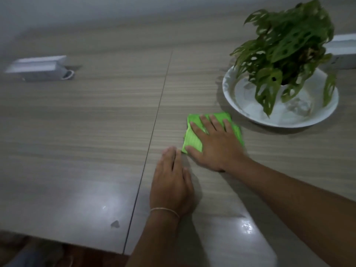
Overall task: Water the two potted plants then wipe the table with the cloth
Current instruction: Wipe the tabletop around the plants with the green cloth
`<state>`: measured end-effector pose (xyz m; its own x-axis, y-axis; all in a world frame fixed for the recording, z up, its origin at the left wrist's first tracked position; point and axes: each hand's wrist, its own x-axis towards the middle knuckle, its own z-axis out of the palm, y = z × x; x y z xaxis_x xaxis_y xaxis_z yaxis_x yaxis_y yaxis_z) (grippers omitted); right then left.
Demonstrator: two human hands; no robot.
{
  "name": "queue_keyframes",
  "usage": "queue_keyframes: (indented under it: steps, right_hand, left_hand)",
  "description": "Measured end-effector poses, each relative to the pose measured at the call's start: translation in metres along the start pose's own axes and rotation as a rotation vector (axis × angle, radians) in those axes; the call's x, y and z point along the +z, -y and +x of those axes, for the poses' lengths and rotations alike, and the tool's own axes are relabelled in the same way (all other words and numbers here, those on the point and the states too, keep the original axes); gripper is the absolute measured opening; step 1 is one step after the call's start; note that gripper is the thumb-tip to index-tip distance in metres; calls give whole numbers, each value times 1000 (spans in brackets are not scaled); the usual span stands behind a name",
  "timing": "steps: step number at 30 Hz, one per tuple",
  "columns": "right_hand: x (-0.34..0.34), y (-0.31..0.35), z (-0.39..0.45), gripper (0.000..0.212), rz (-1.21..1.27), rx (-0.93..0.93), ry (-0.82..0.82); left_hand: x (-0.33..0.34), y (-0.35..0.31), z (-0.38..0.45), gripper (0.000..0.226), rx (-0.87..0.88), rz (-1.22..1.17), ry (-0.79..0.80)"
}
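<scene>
Green cloth (194,139), folded, lies on the table (96,122) just beside the plant's white dish (231,105) — right hand (217,145) pressing it flat-fingered, left hand (171,182) resting flat near the cloth. Best wiped with even pressure, steering clear of the dish.

A long white rectangular box (39,68), blurred, lies far to the left, with a small white looped cord (69,74) at its right end. Another white box (342,52) sits at the right edge, partly cut off by the frame. A small dark grey smudge (115,224) marks the near surface.
</scene>
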<state>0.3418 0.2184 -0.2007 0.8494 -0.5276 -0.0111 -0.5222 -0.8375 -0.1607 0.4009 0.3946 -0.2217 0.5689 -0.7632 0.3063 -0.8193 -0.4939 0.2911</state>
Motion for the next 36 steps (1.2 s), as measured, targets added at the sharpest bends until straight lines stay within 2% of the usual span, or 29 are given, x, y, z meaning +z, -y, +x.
queue_keyframes:
  steps: [3,7,10,15,20,26,32,36]
  right_hand:
    - [0,6,41,91,11,22,4]
    - [-1,6,50,90,11,27,13]
    - [-1,8,34,88,34,15,11]
    - [2,20,-18,86,38,-22,-5]
    - [0,36,-77,86,34,-56,8]
    - [8,55,-124,85,39,-79,3]
    - [8,56,-129,89,50,-79,1]
    - [2,51,-127,92,168,-61,13]
  left_hand:
    - [-4,-2,6,53,-12,-10,13]
    - [-3,-3,8,55,-44,-42,24]
    - [-3,0,8,56,-38,-99,16]
    - [-13,4,10,60,-175,-386,-44]
    - [-21,3,10,58,-220,-502,-42]
    - [-20,5,7,53,-235,-508,-55]
    - [-17,4,6,52,-223,-453,-3]
    - [-20,0,3,53,-197,-403,30]
